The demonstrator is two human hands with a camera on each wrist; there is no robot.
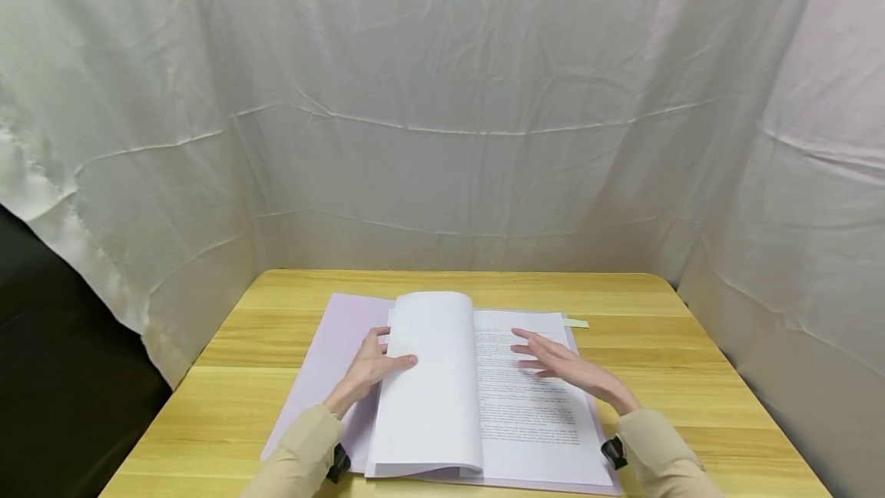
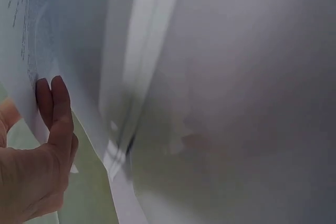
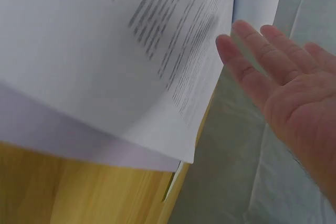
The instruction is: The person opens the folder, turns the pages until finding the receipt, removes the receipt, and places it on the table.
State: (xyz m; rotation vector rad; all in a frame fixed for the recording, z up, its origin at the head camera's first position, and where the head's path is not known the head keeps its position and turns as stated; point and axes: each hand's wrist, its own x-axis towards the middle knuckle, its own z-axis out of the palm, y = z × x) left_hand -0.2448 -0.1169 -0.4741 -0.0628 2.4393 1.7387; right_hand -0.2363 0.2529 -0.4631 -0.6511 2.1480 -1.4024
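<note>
White curled pages (image 1: 435, 406) | left hand (image 1: 366, 369) pinches their outer edge; light grip should avoid creases | right hand (image 1: 563, 366) hovers empty, fingers spread, above printed page (image 1: 528, 421)

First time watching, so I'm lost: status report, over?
Left grip pinches curled pages. Right grip hovers above printed page, holding nothing. No obstruction visible.

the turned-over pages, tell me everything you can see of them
The turned-over pages look like white paper, blank on the upward side in the head view. They bend in a smooth, rounded curve along their right side, with the printed page beside it. To their left shows part of the open lilac folder. The left hand holds them at the left edge, thumb on top. How many sheets there are, I cannot tell.
</note>
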